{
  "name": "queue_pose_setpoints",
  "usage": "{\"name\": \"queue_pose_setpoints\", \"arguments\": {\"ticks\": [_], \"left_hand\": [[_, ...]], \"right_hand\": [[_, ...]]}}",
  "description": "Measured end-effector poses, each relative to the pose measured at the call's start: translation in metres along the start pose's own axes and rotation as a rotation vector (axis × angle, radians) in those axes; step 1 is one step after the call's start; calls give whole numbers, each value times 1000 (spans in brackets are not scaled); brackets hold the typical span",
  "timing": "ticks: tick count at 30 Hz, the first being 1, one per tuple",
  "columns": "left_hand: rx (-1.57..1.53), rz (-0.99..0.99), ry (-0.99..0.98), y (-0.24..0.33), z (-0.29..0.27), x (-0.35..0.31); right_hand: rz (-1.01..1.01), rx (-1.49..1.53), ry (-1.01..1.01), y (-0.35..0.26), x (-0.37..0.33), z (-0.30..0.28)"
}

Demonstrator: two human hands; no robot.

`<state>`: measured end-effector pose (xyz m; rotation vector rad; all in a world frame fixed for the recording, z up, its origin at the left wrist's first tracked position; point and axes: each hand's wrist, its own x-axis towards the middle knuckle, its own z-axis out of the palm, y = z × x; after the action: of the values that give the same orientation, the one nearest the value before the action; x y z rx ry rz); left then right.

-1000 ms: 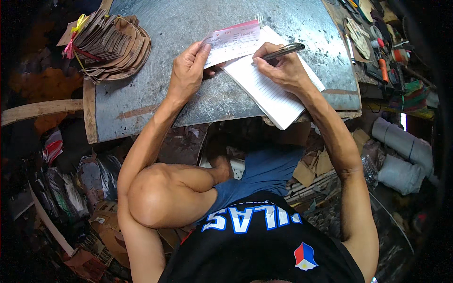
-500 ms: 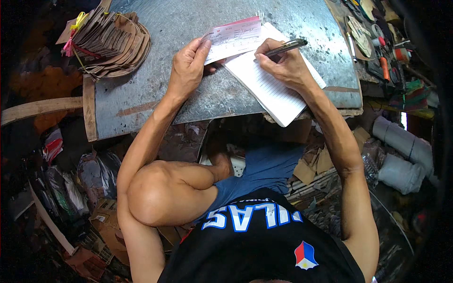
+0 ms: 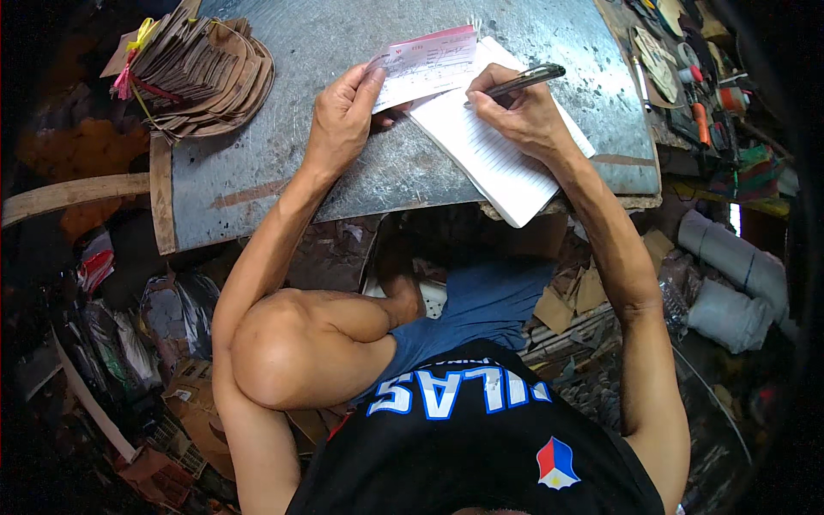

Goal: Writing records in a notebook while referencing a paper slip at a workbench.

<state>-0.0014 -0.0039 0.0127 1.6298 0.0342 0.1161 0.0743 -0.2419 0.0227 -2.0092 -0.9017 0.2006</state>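
- Nearest the viewer: a black shirt (image 3: 446, 455) with white lettering and, to its left, a bent bare knee (image 3: 283, 365).
- Ruled notebook (image 3: 519, 176): open on the metal-topped table (image 3: 266, 163), its near corner jutting past the table edge; the long axis slants from far left to near right.
- Right hand (image 3: 519, 116): over the notebook's right half, thumb and fingers pinching a dark pen (image 3: 541, 75).
- Key relation: the pen's tip points left and down toward the page, its rear end to the right—the barrel thus lies across the notebook's long axis. The right hand is the nearer to the page; contact of tip with paper cannot be told.
- Left hand (image 3: 343, 120): left of the notebook, thumb above and fingers beneath, gripping a pink-edged slip booklet (image 3: 429, 69) by its left end. The booklet extends rightward over the notebook's far left corner.
- Farther, at left: a stack of brown cut pieces (image 3: 202, 81), with a yellow ribbon (image 3: 142, 34).
- At right: an orange-handled tool (image 3: 701, 125) among clutter.
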Motion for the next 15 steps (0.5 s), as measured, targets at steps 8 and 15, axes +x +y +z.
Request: {"name": "queue_pose_setpoints", "arguments": {"ticks": [8,15], "left_hand": [[-10,-13,-3,0,0,0],[4,-4,-10,-4,-2,1]], "right_hand": [[-26,9,26,1,0,1],[9,-6,0,0,-1,0]]}}
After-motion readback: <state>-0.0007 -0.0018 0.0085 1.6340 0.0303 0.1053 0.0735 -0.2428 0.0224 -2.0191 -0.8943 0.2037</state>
